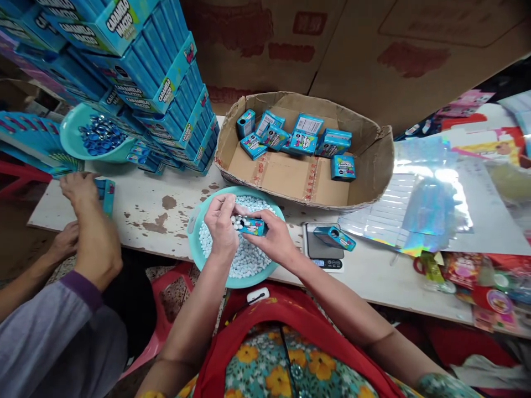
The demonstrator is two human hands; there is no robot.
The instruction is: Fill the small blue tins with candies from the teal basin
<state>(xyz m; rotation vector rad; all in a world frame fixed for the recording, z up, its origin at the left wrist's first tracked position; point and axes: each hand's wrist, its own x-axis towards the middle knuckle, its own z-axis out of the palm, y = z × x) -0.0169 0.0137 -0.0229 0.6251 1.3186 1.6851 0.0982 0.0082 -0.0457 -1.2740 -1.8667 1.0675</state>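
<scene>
Over a turquoise bowl (194, 243) of small white candies (249, 266), my left hand (220, 225) is curled around a scoop of the same candies. They spill toward the opening of a small blue candy box (254, 227). My right hand (274, 237) grips that box, which lies on its side with its open end facing my left fingers. To the right, a second blue box (340, 239) with an open hole rests tilted on a small digital scale (307, 246). The digits on its display are too small to read surely.
A cut-down cardboard box (286, 177) behind the bowl holds several blue boxes. Tall stacks of packed blue boxes (166, 83) stand left, by a bowl (68, 135) of shiny blue pieces. A co-worker's hands (83, 193) handle a blue box. Shiny film sheets (431, 199) lie right.
</scene>
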